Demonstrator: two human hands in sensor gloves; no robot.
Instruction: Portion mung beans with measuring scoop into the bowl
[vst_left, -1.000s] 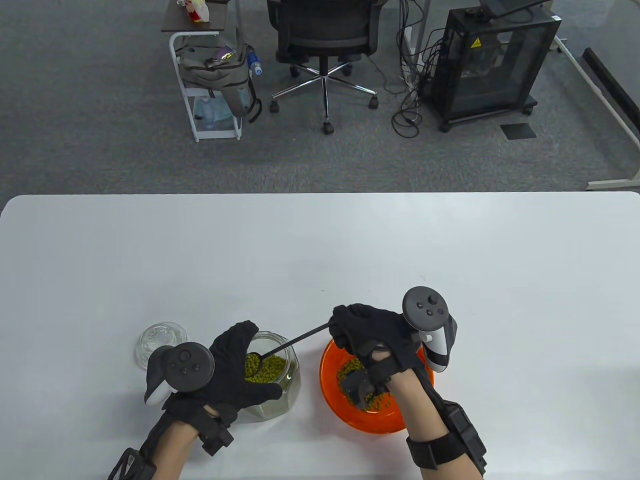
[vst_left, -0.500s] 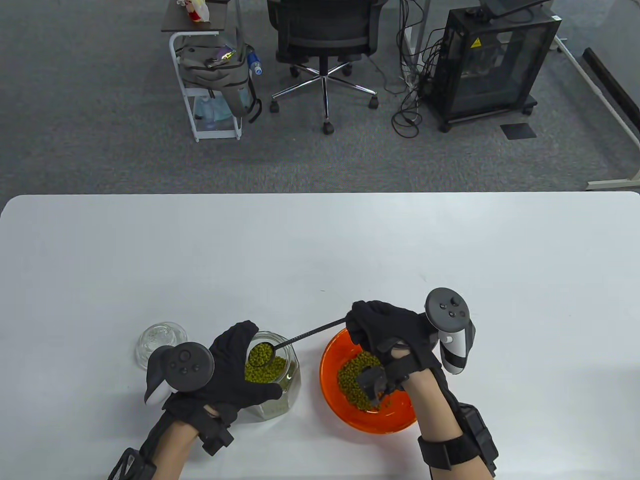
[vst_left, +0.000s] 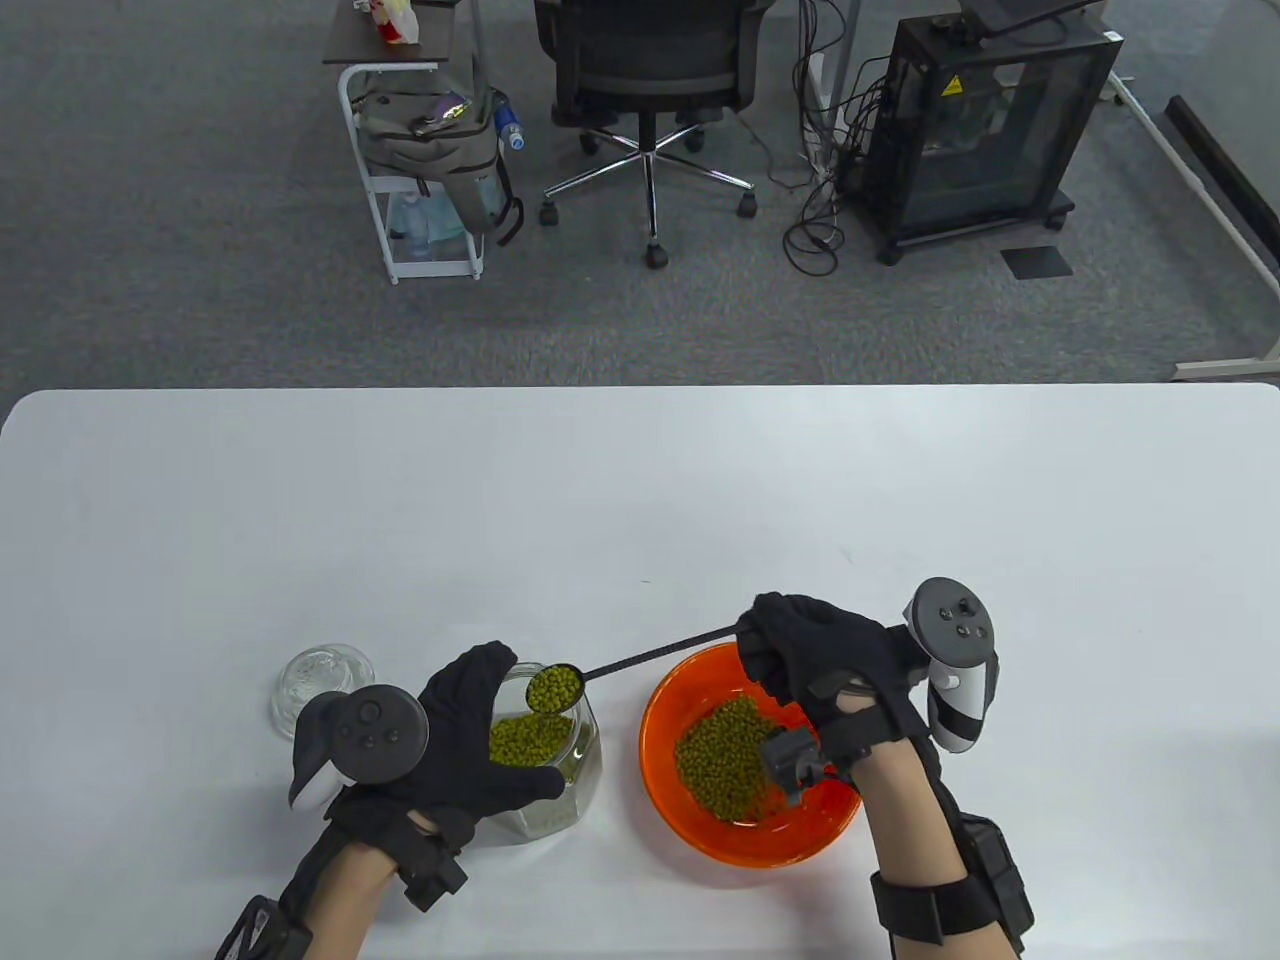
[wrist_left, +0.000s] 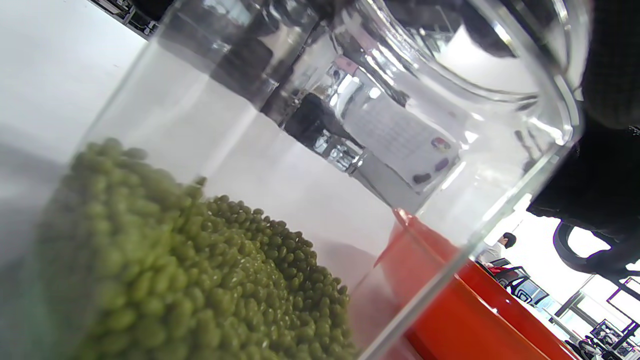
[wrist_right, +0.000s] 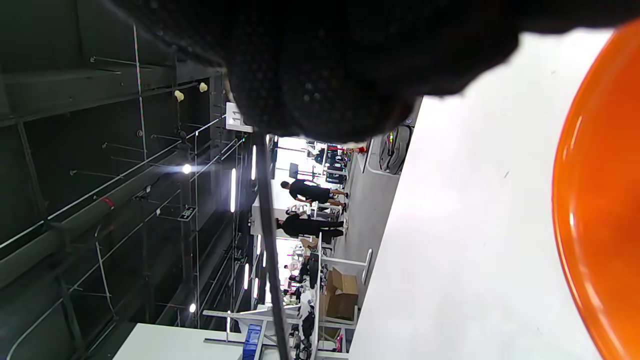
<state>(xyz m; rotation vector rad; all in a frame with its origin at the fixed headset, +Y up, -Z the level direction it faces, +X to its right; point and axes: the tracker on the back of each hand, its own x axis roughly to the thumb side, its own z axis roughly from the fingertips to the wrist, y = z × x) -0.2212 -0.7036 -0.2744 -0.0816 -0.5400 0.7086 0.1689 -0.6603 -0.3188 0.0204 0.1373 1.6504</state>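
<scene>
Half the jar (vst_left: 560, 760) behind left hand (vst_left: 470, 745)

The jar (vst_left: 545, 745) is clear glass, glossy with bright reflections, and so is the lid (vst_left: 315, 680) beside it. The bowl (vst_left: 700, 835) looks like shiny orange plastic. The mung beans (vst_left: 725, 755) are matt green and smooth. The scoop (vst_left: 600, 672) is dark with a thin, ribbed-looking handle. Both hands (vst_left: 470, 750) wear black knitted cloth gloves. The counter (vst_left: 640, 500) is smooth, matt white.
</scene>
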